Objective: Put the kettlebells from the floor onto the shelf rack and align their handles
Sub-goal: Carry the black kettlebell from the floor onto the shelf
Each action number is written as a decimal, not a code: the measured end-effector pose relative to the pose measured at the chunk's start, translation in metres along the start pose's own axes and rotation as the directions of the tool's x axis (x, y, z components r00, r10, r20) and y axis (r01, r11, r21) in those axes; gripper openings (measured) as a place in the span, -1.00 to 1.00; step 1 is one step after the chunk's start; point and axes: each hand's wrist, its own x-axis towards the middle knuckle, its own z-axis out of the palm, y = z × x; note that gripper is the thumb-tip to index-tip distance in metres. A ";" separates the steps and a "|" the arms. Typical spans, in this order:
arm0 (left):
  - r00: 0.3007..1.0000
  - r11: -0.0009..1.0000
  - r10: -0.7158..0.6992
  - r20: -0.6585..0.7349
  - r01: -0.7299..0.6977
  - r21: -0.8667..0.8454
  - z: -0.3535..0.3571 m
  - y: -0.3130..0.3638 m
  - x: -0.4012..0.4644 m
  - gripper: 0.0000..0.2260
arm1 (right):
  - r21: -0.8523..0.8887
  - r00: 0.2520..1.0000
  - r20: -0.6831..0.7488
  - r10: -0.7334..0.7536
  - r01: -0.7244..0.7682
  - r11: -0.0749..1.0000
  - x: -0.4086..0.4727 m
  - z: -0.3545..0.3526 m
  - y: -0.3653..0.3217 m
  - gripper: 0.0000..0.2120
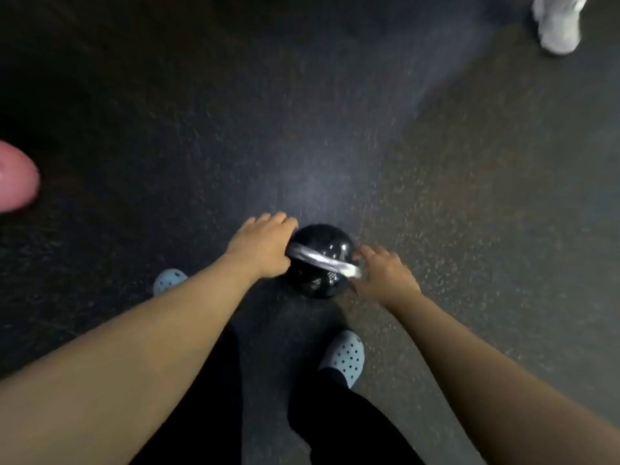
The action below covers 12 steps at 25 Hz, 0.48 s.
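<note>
A glossy black kettlebell [322, 243] with a silver handle sits low over the dark speckled floor, just ahead of my feet. My left hand [265, 245] is closed around the left end of the handle. My right hand [382, 275] is wrapped on the right end of the same handle. Whether the kettlebell rests on the floor or hangs just above it cannot be told. The picture is blurred. No shelf rack is in view.
A pink rounded object [16, 177] shows at the left edge. Another person's white shoe [558, 23] stands at the top right. My light blue clogs [345, 357] are under me on the rubber floor [469, 196].
</note>
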 end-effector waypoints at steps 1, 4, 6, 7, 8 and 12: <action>0.998 0.999 0.033 0.057 -0.033 -0.008 0.019 -0.004 0.015 -0.46 | -0.057 1.000 0.028 0.008 -0.007 0.998 0.017 0.021 0.002 -0.49; 0.980 0.982 0.120 0.161 -0.093 -0.162 0.070 -0.014 0.052 -0.64 | -0.116 0.999 0.018 0.037 -0.035 0.993 0.052 0.061 0.008 -0.60; 0.971 0.944 0.159 0.177 -0.097 -0.316 0.085 -0.022 0.066 -0.81 | -0.065 1.000 -0.010 0.011 -0.012 0.998 0.062 0.070 0.010 -0.80; 0.962 0.918 0.202 0.183 -0.121 -0.377 0.085 -0.028 0.070 -0.81 | -0.045 1.000 0.001 0.003 -0.003 0.999 0.064 0.067 0.007 -0.88; 0.950 0.906 0.242 0.195 -0.149 -0.396 0.078 -0.035 0.069 -0.79 | -0.044 0.999 0.037 0.010 -0.008 0.999 0.065 0.059 -0.001 -0.91; 0.972 0.842 0.174 0.158 -0.064 -0.536 0.040 -0.078 0.048 -0.88 | -0.003 0.994 0.069 -0.086 0.087 0.996 0.075 0.012 -0.065 -0.85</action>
